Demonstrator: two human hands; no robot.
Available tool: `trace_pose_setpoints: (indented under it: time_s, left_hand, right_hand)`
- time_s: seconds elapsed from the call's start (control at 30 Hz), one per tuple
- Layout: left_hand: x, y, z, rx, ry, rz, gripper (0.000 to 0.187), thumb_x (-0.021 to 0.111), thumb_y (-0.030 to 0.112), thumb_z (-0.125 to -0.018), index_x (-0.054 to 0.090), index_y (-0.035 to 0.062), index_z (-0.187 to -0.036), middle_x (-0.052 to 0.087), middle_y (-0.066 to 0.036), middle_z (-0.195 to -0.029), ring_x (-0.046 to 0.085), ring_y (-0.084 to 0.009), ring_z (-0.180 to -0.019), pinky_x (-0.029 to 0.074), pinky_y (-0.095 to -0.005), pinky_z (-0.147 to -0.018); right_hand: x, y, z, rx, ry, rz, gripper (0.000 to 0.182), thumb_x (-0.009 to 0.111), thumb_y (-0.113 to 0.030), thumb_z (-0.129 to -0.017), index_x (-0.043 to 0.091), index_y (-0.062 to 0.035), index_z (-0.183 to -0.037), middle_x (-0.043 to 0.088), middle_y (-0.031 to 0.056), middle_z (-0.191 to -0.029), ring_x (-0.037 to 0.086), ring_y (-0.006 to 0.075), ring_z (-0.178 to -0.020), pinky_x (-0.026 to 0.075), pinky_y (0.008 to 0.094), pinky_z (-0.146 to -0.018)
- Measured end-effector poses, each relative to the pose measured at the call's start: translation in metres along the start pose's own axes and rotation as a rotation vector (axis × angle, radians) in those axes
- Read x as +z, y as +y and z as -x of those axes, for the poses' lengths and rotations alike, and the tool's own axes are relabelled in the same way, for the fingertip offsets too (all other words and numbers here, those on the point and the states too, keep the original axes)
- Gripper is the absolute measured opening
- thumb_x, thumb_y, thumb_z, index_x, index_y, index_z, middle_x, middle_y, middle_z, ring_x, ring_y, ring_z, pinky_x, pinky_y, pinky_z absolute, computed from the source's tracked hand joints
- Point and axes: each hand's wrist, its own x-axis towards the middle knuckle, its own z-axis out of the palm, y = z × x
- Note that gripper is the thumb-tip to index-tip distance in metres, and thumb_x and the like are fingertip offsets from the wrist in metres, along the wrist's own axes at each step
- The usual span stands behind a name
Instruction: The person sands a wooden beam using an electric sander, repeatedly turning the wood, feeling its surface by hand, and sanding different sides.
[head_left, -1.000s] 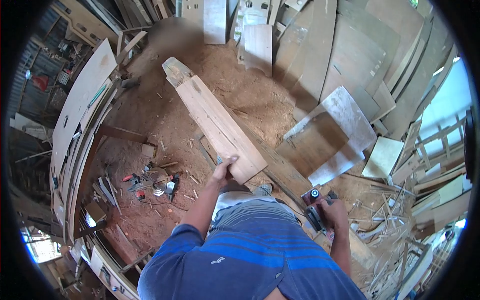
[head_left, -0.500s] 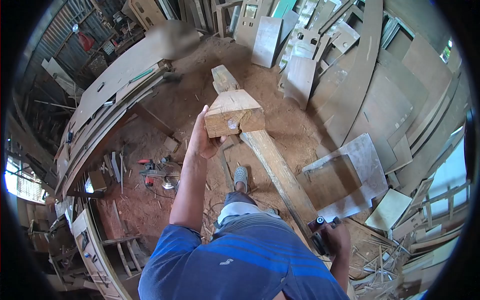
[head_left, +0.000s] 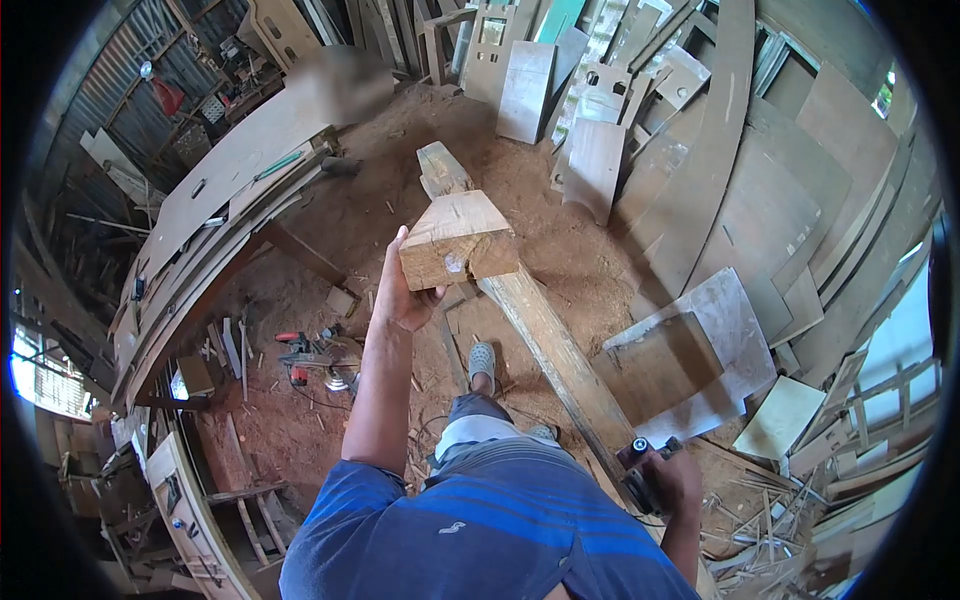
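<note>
A thick wooden block [head_left: 460,220] with a cracked, knotted end is held up in front of me. My left hand [head_left: 408,292] grips its left side, with fingers curled under the lower edge. Beneath the block a long, rough timber beam [head_left: 560,350] runs toward my right side, and another timber end [head_left: 442,168] shows beyond it. My right hand [head_left: 676,480] is wrapped round the handle of a dark power tool [head_left: 642,472] beside the near part of the beam. The underside of the tool is hidden.
A long workbench [head_left: 225,165] curves along the left. A red-and-black power saw [head_left: 318,358] lies on the sawdust-covered floor. Sheets of board [head_left: 770,190] lean along the right wall. A pale panel [head_left: 740,330] lies right of the beam, near scattered offcuts [head_left: 760,520]. A blurred shape stands beyond the workbench.
The block and my left hand have shifted slightly left and lower in view. My right hand stays on the power tool, almost unmoved.
</note>
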Motion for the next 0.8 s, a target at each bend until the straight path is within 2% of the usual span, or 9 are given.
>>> trace_pose_setpoints:
  time_s: [0.43,0.73,0.8]
  left_hand:
    - [-0.003,-0.002,0.002,-0.016,0.040,-0.040,0.063,0.060,0.070,-0.103,0.071,0.0116,-0.125,0.079,-0.002,-0.099,0.077,-0.0129,-0.074,0.063,-0.0253,-0.055]
    - [-0.003,0.000,0.000,-0.008,0.003,-0.033,0.065,0.061,0.071,-0.103,0.071,0.0118,-0.127,0.079,-0.002,-0.102,0.078,-0.0126,-0.079,0.063,-0.0249,-0.055]
    - [-0.004,-0.001,0.000,-0.025,0.047,-0.039,0.065,0.061,0.071,-0.102,0.071,0.0119,-0.128,0.079,-0.003,-0.102,0.079,-0.0131,-0.079,0.063,-0.0249,-0.054]
  right_hand:
    - [-0.002,0.001,-0.002,-0.002,-0.022,-0.023,0.063,0.065,-0.053,-0.093,0.081,0.0067,-0.100,0.075,0.0342,-0.105,0.074,0.0507,-0.104,0.057,0.0552,-0.097]
    - [0.009,0.012,-0.013,0.009,-0.010,-0.032,0.062,0.066,-0.053,-0.092,0.081,0.0066,-0.099,0.075,0.0348,-0.105,0.073,0.0514,-0.104,0.057,0.0559,-0.097]
    - [0.007,0.010,-0.012,0.009,-0.019,-0.008,0.062,0.066,-0.054,-0.092,0.081,0.0066,-0.100,0.075,0.0351,-0.106,0.073,0.0516,-0.105,0.056,0.0561,-0.098]
